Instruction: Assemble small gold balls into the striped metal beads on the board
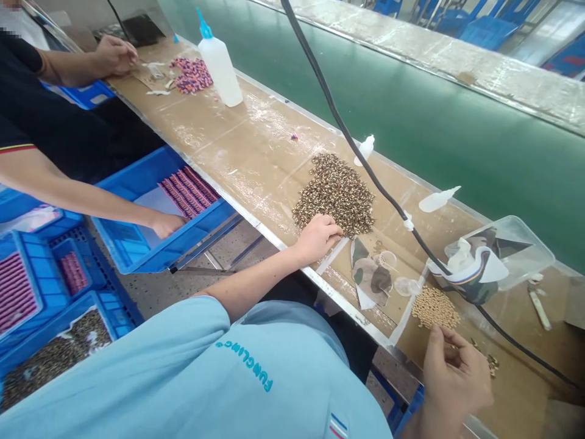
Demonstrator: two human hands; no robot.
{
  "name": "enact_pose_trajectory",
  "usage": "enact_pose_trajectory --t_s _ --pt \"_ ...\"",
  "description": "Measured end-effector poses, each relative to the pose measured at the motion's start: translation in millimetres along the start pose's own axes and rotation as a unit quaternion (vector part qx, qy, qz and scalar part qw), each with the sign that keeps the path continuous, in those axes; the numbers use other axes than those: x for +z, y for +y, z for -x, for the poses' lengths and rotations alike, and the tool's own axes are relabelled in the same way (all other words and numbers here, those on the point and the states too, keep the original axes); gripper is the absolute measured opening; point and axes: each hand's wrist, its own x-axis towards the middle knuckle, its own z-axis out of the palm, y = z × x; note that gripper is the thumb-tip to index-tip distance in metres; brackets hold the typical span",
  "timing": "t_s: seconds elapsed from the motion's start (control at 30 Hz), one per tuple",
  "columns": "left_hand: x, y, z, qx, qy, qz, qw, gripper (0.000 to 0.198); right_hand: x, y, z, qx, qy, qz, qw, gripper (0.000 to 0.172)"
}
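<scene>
My left hand [319,239] is at the near edge of a heap of small brass-and-dark metal-looking pieces [336,195], its fingers drawn together against the pile. Whatever is between those fingertips is too small to make out. On the other side, my right hand [457,375] is held just in front of a flat pile of small round beige pieces [434,308]. Its thumb and forefinger are pinched, and I cannot tell what is in them. A few brass-coloured pieces [492,366] lie beside that hand. Between the two piles are a camouflage cloth scrap [369,277] and a clear round lid [406,286].
A black cable [338,116] hangs across the bench. Small white bottles [364,150] and a clear tub [530,244] with cloth line the far edge, beside a green belt [411,128]. At left, a co-worker's hand [168,224] reaches into a blue bin [132,259]; a squeeze bottle [222,73] stands beyond.
</scene>
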Motion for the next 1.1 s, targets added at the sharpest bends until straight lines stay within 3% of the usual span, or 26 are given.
enact_pose_trajectory --t_s 0.27,0.6,0.93,1.1 --pt "-1.9 -3 1 -0.035 -0.018 0.003 0.999 0.011 3 6 2 -0.025 -0.005 -0.005 1.000 0.040" --pt "-9.1 -4 1 -0.018 -0.054 -0.005 0.998 0.011 3 2 1 -0.056 0.007 -0.013 0.998 0.032" --pt "-4.6 -9 4 0.042 0.040 -0.038 0.998 0.022 6 2 2 -0.052 -0.006 -0.023 0.998 0.033" --pt "-6.6 -3 6 0.006 0.103 0.073 0.992 0.018 5 -8 1 -0.110 0.012 -0.040 0.993 0.027"
